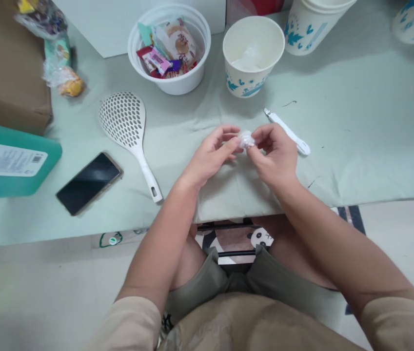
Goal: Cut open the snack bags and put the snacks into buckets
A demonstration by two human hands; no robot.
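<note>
Between my fingertips, above the cloth-covered table, is a small crumpled piece of clear plastic; whether anything is inside it I cannot make out. My left hand pinches its left side. From the right, my right hand grips it between thumb and forefinger. A white-handled peeler or small cutter lies just beyond my right hand. Behind both hands stands a paper cup with blue leaf prints and some clear crumpled plastic inside.
A white tub holds wrapped sweets. Left of my hands lie a white slotted skimmer and a phone. A green bottle and a cardboard box occupy the left side. More paper cups stand at the back right.
</note>
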